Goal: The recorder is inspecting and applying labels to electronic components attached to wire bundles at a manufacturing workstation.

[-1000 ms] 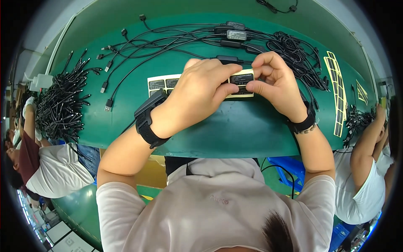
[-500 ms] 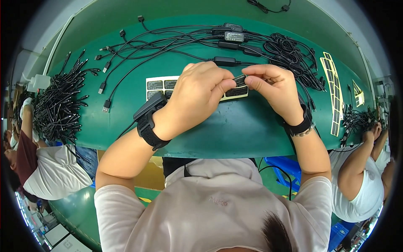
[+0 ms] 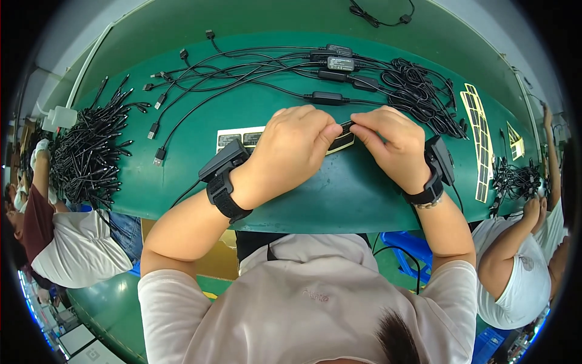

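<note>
Both hands meet over the green table (image 3: 339,194): the left hand (image 3: 290,151) and right hand (image 3: 393,144) pinch a small black adapter (image 3: 345,126) between fingertips, just above the label sheet (image 3: 239,139)

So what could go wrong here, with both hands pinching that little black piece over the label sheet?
The small black piece is pinched only by the fingertips of the left hand and right hand, so it could slip. The label sheet lies partly under the hands and might shift. The loose cables nearby could snag.
</note>
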Available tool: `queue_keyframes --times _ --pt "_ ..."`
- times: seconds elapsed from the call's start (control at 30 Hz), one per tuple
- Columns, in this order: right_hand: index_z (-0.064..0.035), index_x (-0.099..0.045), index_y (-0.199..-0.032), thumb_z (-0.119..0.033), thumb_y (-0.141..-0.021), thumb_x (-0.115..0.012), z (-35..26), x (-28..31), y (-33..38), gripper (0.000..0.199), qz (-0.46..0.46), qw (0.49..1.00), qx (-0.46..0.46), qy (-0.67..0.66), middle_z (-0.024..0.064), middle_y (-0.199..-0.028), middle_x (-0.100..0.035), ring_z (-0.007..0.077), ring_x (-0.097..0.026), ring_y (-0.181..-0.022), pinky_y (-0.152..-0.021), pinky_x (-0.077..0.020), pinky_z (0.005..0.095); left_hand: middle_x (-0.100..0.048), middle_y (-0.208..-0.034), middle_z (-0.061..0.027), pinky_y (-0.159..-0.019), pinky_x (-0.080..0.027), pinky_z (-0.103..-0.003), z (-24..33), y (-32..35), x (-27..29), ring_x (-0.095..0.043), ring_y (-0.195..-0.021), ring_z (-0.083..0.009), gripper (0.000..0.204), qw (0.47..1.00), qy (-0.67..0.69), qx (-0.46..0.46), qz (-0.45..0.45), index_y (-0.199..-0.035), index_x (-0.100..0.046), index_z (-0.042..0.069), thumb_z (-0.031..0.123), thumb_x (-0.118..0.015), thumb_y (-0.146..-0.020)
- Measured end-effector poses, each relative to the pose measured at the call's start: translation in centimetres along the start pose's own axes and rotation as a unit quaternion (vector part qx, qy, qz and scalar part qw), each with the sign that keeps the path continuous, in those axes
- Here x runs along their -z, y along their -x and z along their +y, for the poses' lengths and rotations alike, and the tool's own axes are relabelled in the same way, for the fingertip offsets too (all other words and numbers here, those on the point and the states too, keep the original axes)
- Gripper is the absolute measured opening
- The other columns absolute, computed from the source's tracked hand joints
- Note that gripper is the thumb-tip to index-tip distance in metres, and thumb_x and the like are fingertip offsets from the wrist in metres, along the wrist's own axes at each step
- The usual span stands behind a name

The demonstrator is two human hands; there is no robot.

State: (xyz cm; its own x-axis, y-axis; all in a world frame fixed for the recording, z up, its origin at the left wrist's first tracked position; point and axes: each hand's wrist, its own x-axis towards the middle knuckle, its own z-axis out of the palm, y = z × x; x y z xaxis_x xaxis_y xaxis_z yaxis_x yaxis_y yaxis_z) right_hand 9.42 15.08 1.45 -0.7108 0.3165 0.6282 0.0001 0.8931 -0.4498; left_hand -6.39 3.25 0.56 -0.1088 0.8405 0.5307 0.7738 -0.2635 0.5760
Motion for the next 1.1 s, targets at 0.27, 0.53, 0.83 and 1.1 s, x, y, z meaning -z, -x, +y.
queue_keyframes --times 0.27,0.53,0.83,1.1 --pt "-0.0006 -0.067 -0.087 0.002 -0.064 -0.075 0.27 0.07 -0.12 0.024 0.038 0.988 0.127 0.075 0.0094 -0.077 -0.063 0.0244 -0.061 -0.070 -0.062 -0.0475 0.0323 -0.055 -0.068 -0.0110 -0.055 -0.043 -0.034 0.14 0.24 -0.46 -0.053 -0.061 -0.0259 0.013 0.998 0.063 0.025 0.014 -0.082 -0.060 -0.001 0.011 -0.060 -0.087" --pt "-0.0007 -0.066 -0.087 0.002 -0.066 -0.075 -0.27 0.02 -0.17 0.023 0.036 0.999 0.029 0.003 0.0103 -0.080 -0.064 0.0242 -0.061 -0.073 -0.064 -0.0487 0.0307 -0.054 -0.066 -0.0095 -0.053 -0.042 -0.035 0.19 0.02 -0.23 -0.053 -0.059 -0.0268 0.010 0.997 -0.013 -0.069 0.044 -0.080 -0.060 0.002 0.011 -0.065 -0.082" --pt "0.0006 -0.066 -0.089 0.006 -0.067 -0.073 -0.18 0.03 -0.03 0.023 0.049 0.989 0.130 0.047 0.0106 -0.080 -0.064 0.0247 -0.062 -0.074 -0.064 -0.0494 0.0306 -0.055 -0.064 -0.0086 -0.052 -0.043 -0.035 0.07 0.26 -0.87 -0.054 -0.057 -0.0264 0.011 0.997 0.016 -0.027 0.074 -0.080 -0.060 0.002 0.012 -0.066 -0.082" --pt "0.0017 -0.066 -0.092 0.007 -0.067 -0.072 0.01 -0.22 0.25 0.027 0.032 0.999 0.037 -0.006 0.0101 -0.080 -0.064 0.0241 -0.060 -0.070 -0.061 -0.0487 0.0310 -0.056 -0.065 -0.0081 -0.052 -0.043 -0.036 0.04 0.04 -0.37 -0.054 -0.058 -0.0265 0.010 0.989 -0.067 -0.108 0.077 -0.080 -0.061 0.003 0.012 -0.066 -0.082"
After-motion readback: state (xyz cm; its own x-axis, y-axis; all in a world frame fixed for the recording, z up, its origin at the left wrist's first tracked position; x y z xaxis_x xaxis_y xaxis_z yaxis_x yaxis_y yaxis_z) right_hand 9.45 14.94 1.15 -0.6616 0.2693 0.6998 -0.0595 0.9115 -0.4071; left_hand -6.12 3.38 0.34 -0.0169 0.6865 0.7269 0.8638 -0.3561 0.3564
